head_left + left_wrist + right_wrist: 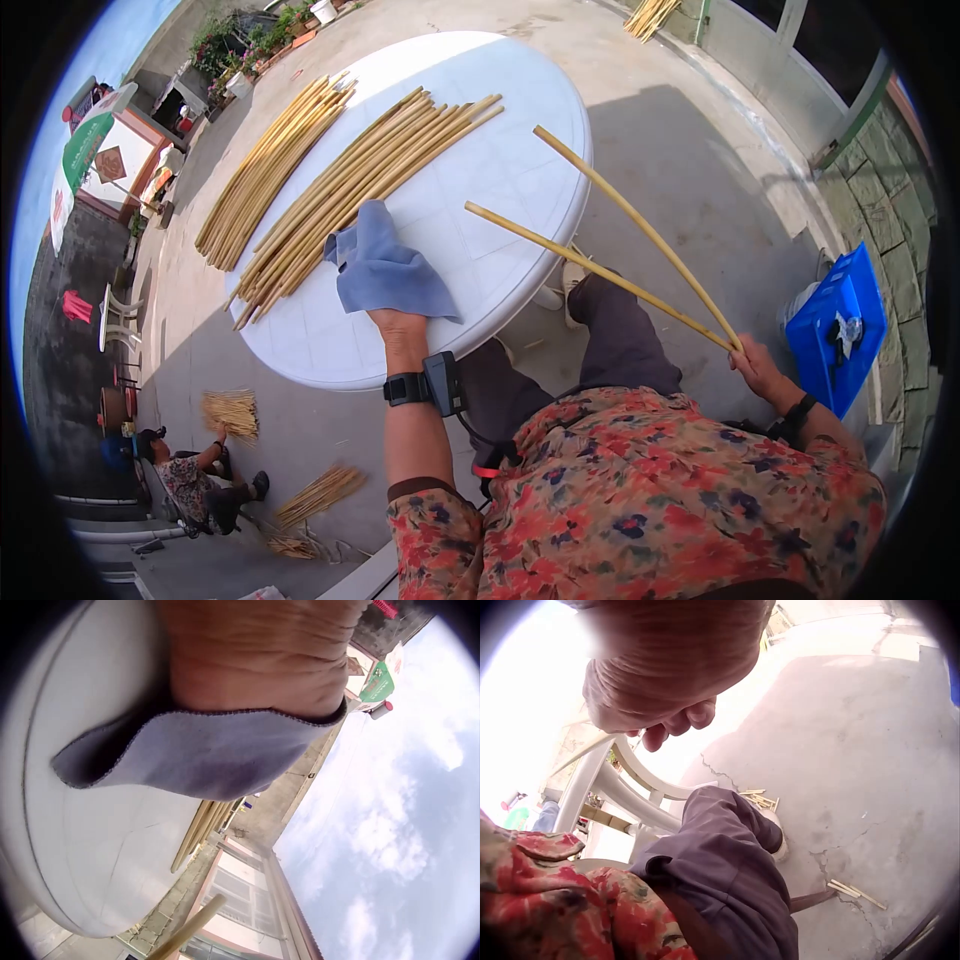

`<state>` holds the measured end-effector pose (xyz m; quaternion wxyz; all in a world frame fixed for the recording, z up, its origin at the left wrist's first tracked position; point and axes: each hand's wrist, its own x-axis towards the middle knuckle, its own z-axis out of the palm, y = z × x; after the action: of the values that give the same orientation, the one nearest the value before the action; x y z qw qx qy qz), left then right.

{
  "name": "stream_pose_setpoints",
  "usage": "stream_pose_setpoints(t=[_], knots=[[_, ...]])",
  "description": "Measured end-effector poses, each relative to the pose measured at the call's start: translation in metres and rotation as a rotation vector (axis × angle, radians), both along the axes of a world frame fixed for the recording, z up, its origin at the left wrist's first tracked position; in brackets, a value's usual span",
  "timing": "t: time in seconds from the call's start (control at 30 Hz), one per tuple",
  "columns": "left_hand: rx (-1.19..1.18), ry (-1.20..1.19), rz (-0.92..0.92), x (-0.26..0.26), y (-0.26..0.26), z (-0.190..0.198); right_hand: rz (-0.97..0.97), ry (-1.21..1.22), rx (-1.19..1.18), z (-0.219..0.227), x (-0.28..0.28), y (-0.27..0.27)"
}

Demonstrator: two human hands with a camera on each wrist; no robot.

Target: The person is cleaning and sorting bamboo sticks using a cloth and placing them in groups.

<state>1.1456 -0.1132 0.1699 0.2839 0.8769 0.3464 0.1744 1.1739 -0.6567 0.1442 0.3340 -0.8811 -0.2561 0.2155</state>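
Note:
A blue-grey cloth (385, 265) wraps my left hand (402, 328) over the white round table (470, 270); the fingers are hidden under it. In the left wrist view the stitched edge of the cloth (217, 750) loops about the base of the hand. Just beyond the cloth lies a row of long yellowish-brown sticks (350, 180). My right hand (758, 368), out at the right, grips the near ends of two such sticks (640, 225). They spread apart in a narrow V, their far ends reaching back toward the table.
A second row of sticks (270, 165) lies at the table's left side. On the ground at the right stands a blue crate (845, 330). Another person (195, 475) sits low at the left beside stick bundles (320, 495). Short stick pieces (855, 892) lie on the concrete.

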Motion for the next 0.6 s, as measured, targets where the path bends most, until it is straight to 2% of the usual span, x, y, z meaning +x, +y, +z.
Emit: stream_pose_setpoints(t=[0.03,0.1,0.13,0.17,0.2,0.27,0.4,0.47,0.5,0.53,0.6], knots=[[-0.033,-0.101,-0.072,-0.001,0.005,-0.013,-0.062,-0.001,0.096,0.004,0.0,0.01],[-0.104,-0.309,-0.208,-0.004,0.014,-0.046,-0.05,0.021,0.195,0.008,0.009,0.049],[-0.142,-0.414,-0.275,-0.007,0.017,-0.059,-0.058,0.106,0.29,0.005,0.014,0.073],[-0.178,-0.52,-0.342,-0.01,0.017,-0.064,-0.065,0.19,0.387,0.004,0.02,0.098],[-0.176,-0.522,-0.344,-0.016,0.009,-0.055,-0.032,0.249,0.408,0.01,0.026,0.125],[-1.721,-1.046,-0.195,-0.028,-0.016,-0.024,0.013,0.385,0.468,0.021,0.036,0.175],[-1.815,-1.034,-0.259,-0.031,-0.013,-0.033,0.12,0.514,0.524,0.028,0.044,0.252],[-1.736,-0.98,-0.279,-0.026,-0.012,-0.042,0.173,0.811,0.539,0.039,0.041,0.28],[-1.649,-0.938,-0.112,-0.024,-0.02,-0.032,0.179,0.811,0.536,0.041,0.038,0.293],[-1.647,-0.943,-0.113,-0.023,-0.022,-0.032,0.193,0.882,0.536,0.043,0.036,0.306],[-1.707,-0.931,-0.208,-0.02,-0.022,-0.03,0.21,0.949,0.535,0.045,0.034,0.328]])
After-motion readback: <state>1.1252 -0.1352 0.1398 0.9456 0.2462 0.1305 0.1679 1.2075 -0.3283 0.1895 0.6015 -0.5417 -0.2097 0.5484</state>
